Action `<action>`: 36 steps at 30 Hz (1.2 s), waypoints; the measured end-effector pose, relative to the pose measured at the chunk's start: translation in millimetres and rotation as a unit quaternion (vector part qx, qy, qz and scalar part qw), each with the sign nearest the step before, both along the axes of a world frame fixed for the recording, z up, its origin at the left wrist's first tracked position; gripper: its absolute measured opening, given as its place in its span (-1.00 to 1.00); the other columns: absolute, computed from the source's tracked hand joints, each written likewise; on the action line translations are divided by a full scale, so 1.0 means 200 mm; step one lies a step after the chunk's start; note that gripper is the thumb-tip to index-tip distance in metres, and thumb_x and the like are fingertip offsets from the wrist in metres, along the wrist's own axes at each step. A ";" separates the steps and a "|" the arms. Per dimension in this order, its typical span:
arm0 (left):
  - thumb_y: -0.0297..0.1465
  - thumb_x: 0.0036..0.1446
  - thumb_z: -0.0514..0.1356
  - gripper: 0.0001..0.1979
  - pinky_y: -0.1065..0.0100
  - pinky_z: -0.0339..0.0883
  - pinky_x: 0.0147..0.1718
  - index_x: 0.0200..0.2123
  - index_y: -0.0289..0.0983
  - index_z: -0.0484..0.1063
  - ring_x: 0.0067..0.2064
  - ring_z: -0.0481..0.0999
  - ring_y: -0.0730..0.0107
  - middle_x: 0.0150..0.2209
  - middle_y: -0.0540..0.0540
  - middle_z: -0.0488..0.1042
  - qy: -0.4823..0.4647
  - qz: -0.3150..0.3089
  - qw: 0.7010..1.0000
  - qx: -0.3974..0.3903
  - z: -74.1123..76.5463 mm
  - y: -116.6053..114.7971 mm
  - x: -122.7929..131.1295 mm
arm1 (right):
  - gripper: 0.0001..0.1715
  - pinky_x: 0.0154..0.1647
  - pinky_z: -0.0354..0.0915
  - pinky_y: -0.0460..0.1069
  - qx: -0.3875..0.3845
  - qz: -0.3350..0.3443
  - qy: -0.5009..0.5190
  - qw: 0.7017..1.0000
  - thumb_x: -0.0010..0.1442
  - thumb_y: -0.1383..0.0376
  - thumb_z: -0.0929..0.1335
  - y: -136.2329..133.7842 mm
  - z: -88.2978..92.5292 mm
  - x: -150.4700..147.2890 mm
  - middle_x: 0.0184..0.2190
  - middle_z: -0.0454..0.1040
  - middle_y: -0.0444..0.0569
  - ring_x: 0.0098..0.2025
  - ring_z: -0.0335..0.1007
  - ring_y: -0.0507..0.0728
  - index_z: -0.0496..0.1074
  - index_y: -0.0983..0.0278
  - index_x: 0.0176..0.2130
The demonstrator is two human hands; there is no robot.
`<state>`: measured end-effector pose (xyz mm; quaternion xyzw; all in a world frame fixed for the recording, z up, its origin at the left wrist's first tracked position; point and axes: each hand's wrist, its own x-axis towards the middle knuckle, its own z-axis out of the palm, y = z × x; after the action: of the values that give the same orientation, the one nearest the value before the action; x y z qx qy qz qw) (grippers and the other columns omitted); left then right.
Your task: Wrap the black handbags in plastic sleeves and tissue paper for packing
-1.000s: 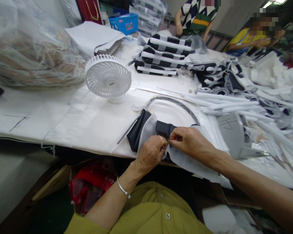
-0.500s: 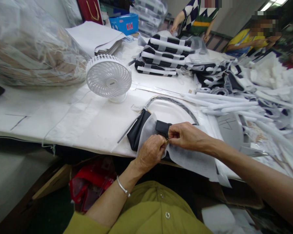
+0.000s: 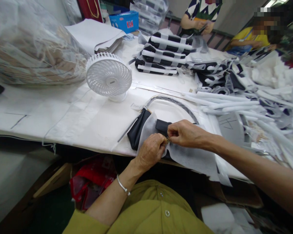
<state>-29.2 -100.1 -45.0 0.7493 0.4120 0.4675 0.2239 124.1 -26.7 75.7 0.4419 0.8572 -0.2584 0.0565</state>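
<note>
A black handbag [image 3: 136, 131] lies at the table's front edge, its strap wrapped in clear film and arched behind it. White tissue-like sheet [image 3: 147, 127] covers much of its front, and a black flap [image 3: 161, 126] shows above my fingers. My left hand [image 3: 152, 148] is closed in a pinch over the sheet, just below the flap. Against it, my right hand [image 3: 183, 133] pinches at the flap's right end. Between the fingertips a small gold-coloured metal piece is partly visible; the fingers hide most of it.
A white fan [image 3: 109, 78] stands behind the bag to the left. Farther back are stacked wrapped black bags [image 3: 166, 53] and a blue box [image 3: 125, 22]. White padded tubes [image 3: 224, 102] are heaped at right. Two people work across the table. A large plastic sack [image 3: 34, 48] fills the far left.
My hands stay at nearly the same spot, with only slight finger movement. Across the table, a person has brought both hands together in front of the body.
</note>
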 end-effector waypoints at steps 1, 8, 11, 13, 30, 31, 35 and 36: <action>-0.59 0.17 0.06 -0.85 0.35 0.33 -0.27 -0.32 -0.21 0.26 -0.31 0.41 0.37 -0.37 -0.03 0.41 -0.001 -0.001 1.000 -0.004 0.00 0.00 0.00 | -0.84 -0.52 0.07 -0.10 -0.001 -0.002 0.002 1.000 -0.07 0.47 0.32 0.00 -0.01 0.00 -0.63 0.41 -0.18 -0.56 0.24 0.00 0.43 0.24 -0.53; -0.59 0.16 0.10 -0.85 0.34 0.35 -0.23 -0.30 -0.21 0.27 -0.27 0.46 0.37 -0.34 -0.02 0.44 -0.031 -0.003 0.998 -0.047 0.01 0.00 0.00 | -0.87 -0.49 0.06 -0.09 0.034 0.016 0.017 0.999 -0.05 0.46 0.31 -0.03 -0.04 0.03 -0.60 0.41 -0.18 -0.57 0.22 0.00 0.40 0.25 -0.50; -0.56 0.16 0.13 -0.86 0.34 0.37 -0.24 -0.29 -0.20 0.27 -0.28 0.48 0.37 -0.35 -0.01 0.44 -0.046 0.004 0.996 -0.073 0.02 0.01 0.01 | -0.88 -0.50 0.04 -0.09 0.055 0.012 0.029 0.998 -0.04 0.45 0.30 -0.04 -0.05 0.04 -0.60 0.38 -0.18 -0.57 0.19 -0.01 0.38 0.25 -0.50; -0.54 0.16 0.16 -0.86 0.32 0.38 -0.26 -0.28 -0.20 0.27 -0.30 0.49 0.36 -0.36 0.00 0.44 -0.049 0.011 0.995 -0.091 0.02 0.01 0.01 | -0.89 -0.50 0.03 -0.10 0.055 0.006 0.036 0.998 -0.04 0.45 0.30 -0.05 -0.06 0.05 -0.60 0.37 -0.19 -0.57 0.18 -0.01 0.37 0.25 -0.50; -0.44 0.18 0.19 -0.87 0.36 0.41 -0.27 -0.22 -0.19 0.27 -0.32 0.51 0.40 -0.34 0.03 0.46 -0.093 -0.006 0.984 -0.153 0.08 0.02 0.00 | -0.89 -0.38 0.21 -0.07 0.134 0.058 0.135 0.980 0.09 0.43 0.27 -0.10 -0.08 0.12 -0.41 0.40 -0.07 -0.43 0.29 0.04 0.33 0.24 -0.42; -0.43 0.18 0.19 -0.87 0.36 0.41 -0.27 -0.22 -0.20 0.27 -0.32 0.51 0.40 -0.34 0.03 0.46 -0.096 -0.007 0.983 -0.156 0.08 0.03 0.00 | -0.88 -0.35 0.24 -0.06 0.140 0.064 0.142 0.978 0.10 0.44 0.27 -0.10 -0.09 0.12 -0.39 0.40 -0.05 -0.40 0.31 0.05 0.32 0.23 -0.42; -0.43 0.18 0.19 -0.87 0.36 0.41 -0.28 -0.23 -0.20 0.28 -0.32 0.50 0.40 -0.35 0.02 0.45 -0.107 -0.005 0.982 -0.158 0.08 0.03 0.01 | -0.87 -0.30 0.30 -0.04 0.171 0.074 0.142 0.972 0.14 0.44 0.25 -0.12 -0.11 0.13 -0.34 0.43 -0.01 -0.35 0.35 0.07 0.32 0.24 -0.40; -0.43 0.18 0.20 -0.87 0.36 0.41 -0.28 -0.23 -0.20 0.28 -0.32 0.50 0.40 -0.35 0.02 0.45 -0.110 -0.004 0.981 -0.158 0.08 0.03 0.01 | -0.86 -0.32 0.30 -0.04 0.182 0.081 0.132 0.971 0.15 0.44 0.25 -0.13 -0.11 0.13 -0.34 0.44 0.00 -0.36 0.36 0.07 0.33 0.24 -0.39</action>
<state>-28.0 -94.8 -29.5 0.6500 0.4509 0.4750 0.3855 150.0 -52.9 53.6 0.3360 0.9226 -0.1481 -0.1180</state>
